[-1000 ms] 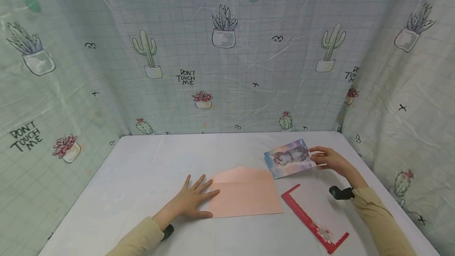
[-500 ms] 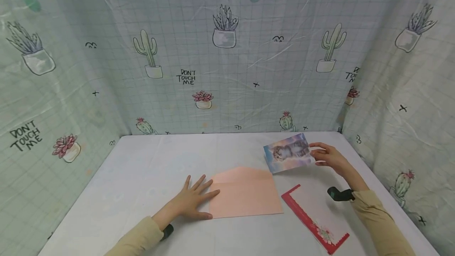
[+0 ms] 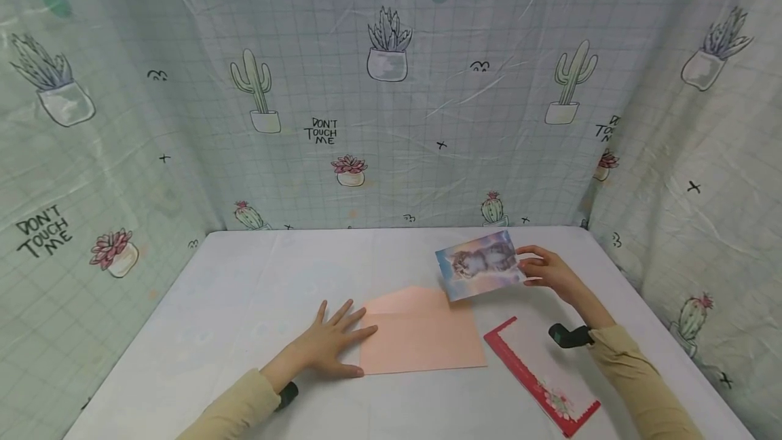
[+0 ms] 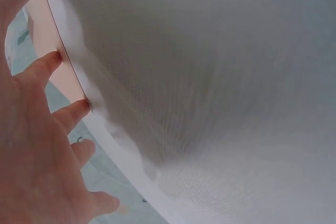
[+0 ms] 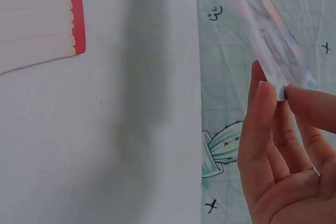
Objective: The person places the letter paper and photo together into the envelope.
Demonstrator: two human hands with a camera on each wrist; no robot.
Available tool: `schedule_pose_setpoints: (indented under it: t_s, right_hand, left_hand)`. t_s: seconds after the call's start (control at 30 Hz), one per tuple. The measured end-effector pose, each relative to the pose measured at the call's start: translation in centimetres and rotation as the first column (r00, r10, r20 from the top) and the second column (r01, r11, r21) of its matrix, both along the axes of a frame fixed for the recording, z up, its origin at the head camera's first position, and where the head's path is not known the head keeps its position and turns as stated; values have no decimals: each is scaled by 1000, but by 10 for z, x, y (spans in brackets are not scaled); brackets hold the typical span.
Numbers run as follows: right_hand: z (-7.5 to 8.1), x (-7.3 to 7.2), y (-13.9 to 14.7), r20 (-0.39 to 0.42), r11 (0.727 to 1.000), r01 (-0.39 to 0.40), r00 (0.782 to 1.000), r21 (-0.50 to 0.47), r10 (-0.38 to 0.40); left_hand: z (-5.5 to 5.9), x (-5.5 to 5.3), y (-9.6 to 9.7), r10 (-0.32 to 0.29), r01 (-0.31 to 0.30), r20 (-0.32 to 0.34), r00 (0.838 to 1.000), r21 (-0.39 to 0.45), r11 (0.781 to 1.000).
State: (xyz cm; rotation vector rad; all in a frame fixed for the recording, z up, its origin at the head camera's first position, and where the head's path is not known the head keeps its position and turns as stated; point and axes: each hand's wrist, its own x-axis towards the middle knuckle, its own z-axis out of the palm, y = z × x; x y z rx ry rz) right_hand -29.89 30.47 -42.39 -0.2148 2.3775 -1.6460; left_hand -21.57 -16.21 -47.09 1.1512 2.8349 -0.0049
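Note:
A peach envelope point(image 3: 421, 341) lies on the table with its pointed flap on the far side. My left hand point(image 3: 330, 341) rests at its left edge, fingers spread; in the left wrist view two fingertips touch the rim of the envelope point(image 4: 58, 61). My right hand point(image 3: 550, 273) pinches a kitten picture card point(image 3: 479, 265) by its right end, thumb against finger. The card is tilted, and its lower left corner overlaps the envelope's upper right part in the head view. In the right wrist view the card point(image 5: 268, 35) rises from the pinching fingers.
A white sheet with a red border and a flower print point(image 3: 544, 382) lies to the right of the envelope, close to the right sleeve. Dotted lines show on the sheet point(image 5: 37, 19) in the right wrist view. Cactus-print cloth point(image 3: 391, 121) encloses the white table point(image 3: 275, 277).
My right hand has raised the kitten card from near the table and carried it left, so it now overlaps the envelope in view. The left hand stays in place.

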Motion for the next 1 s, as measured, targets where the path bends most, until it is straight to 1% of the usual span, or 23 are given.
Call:
schedule_pose_setpoints:
  t_s: [0.23,0.5,0.73,0.9,1.0]
  right_hand:
    - [-8,-2,-6,3,999,12,1000,33,-12]
    - [-12,-1,-1,-74,998,-28,997,57,32]
    - [-20,-1,-3,-112,994,-7,994,106,19]
    - [-24,-3,-7,-159,989,-14,987,147,38]
    - [-25,-4,-10,-174,987,-15,984,162,43]
  left_hand:
    - [3,2,2,8,-8,21,1000,1,1000]
    - [2,1,1,18,-18,27,999,0,1000]
    - [1,1,1,18,-18,33,999,9,1000]
    - [0,0,1,19,-20,36,999,11,1000]
    - [-1,-1,1,22,-22,37,999,9,1000]
